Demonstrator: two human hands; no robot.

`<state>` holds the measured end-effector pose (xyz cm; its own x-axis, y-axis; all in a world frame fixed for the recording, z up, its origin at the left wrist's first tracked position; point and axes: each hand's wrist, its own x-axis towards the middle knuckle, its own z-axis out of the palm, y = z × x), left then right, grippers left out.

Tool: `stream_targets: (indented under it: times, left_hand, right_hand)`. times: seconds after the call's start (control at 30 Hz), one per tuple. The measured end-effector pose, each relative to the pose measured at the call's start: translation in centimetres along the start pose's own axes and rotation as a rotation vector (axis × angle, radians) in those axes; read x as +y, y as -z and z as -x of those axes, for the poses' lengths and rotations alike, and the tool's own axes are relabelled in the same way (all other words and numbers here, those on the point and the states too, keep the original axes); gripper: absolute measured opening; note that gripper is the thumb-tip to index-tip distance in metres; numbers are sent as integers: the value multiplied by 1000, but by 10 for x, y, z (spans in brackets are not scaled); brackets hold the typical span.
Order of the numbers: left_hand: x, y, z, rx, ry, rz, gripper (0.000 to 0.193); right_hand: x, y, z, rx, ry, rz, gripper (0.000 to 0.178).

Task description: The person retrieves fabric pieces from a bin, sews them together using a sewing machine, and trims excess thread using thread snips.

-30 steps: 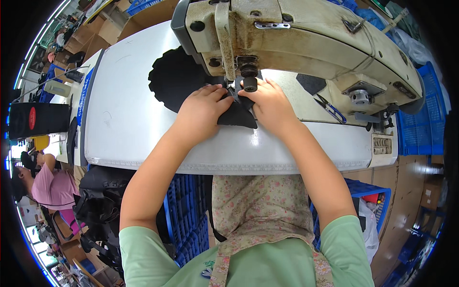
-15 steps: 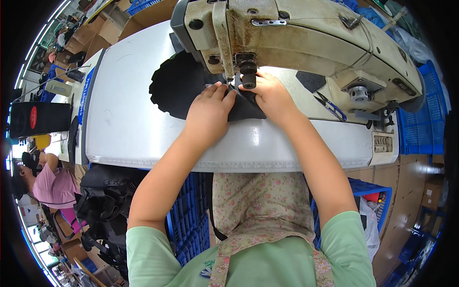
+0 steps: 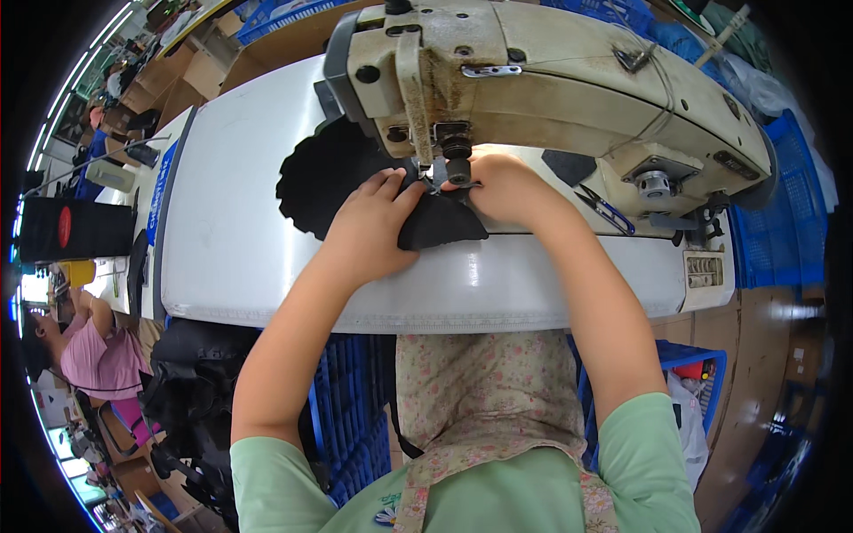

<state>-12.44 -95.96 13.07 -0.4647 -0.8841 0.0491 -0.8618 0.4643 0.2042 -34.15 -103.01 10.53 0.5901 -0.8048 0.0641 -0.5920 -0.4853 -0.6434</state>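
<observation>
A black fabric piece (image 3: 322, 182) with a scalloped, notched edge lies under the head of a beige sewing machine (image 3: 560, 93). My left hand (image 3: 373, 226) rests on the fabric just left of the presser foot (image 3: 427, 174), its fingers stretched out and pressing the cloth down. To the right of the needle area, my right hand (image 3: 508, 188) pinches a folded edge of the same black fabric between thumb and fingers. Part of the cloth hangs toward me between the two hands. The fingertips of the right hand are partly hidden behind the machine's presser mechanism.
Blue-handled thread snips (image 3: 607, 211) and a small black fabric scrap (image 3: 569, 167) lie right of my right hand. Blue crates (image 3: 782, 222) stand beyond the white table (image 3: 240, 266). Black bags (image 3: 191, 382) hang at the left, near a person in pink (image 3: 102, 351).
My left hand has slid slightly left on the fabric. The fingers of my right hand have curled in more around the fabric edge. The whole view has shifted a little.
</observation>
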Motion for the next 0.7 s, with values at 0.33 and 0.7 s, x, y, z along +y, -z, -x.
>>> stream_targets:
  times: [0.33, 0.7]
  left_hand:
    - [36, -23, -6, 78, 64, -222, 71]
    - [37, -28, -5, 157, 88, -211, 69]
  right_hand:
    - [2, -29, 2, 367, -20, 102, 23]
    - [20, -39, 3, 415, 146, 55, 27]
